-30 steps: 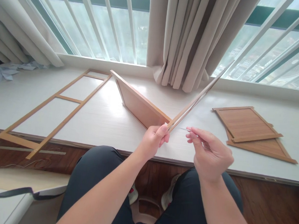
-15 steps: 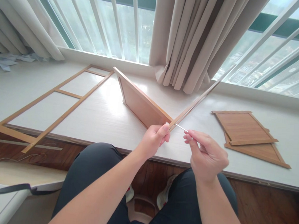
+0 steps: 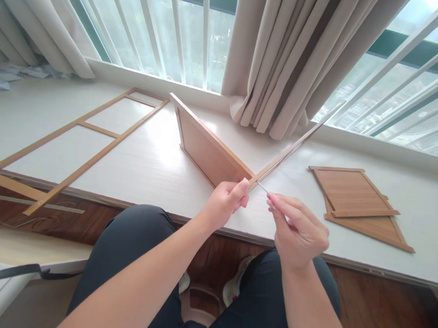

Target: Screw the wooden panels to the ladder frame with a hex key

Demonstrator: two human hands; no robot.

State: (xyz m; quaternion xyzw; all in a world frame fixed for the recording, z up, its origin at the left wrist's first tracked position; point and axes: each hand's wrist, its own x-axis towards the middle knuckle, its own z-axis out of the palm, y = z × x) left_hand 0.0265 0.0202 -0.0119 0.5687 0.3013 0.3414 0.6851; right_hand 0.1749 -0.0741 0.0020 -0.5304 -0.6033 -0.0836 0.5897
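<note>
My left hand [image 3: 224, 202] is closed on the near corner where a brown wooden panel [image 3: 205, 151] meets a thin wooden frame piece [image 3: 294, 146], both standing on edge on the white ledge [image 3: 148, 164]. My right hand [image 3: 298, 227] pinches a thin metal pin or screw [image 3: 263, 187] whose tip touches that corner joint.
A long wooden ladder-like frame [image 3: 72, 142] lies flat at the left of the ledge. Two flat wooden panels [image 3: 357, 202] are stacked at the right. Beige curtains [image 3: 285, 59] hang in front of a barred window. My dark-trousered knees are below the ledge.
My right hand has brought the thin metal pin leftwards until its tip meets the corner joint. The view has shifted slightly; my left hand keeps its grip.
</note>
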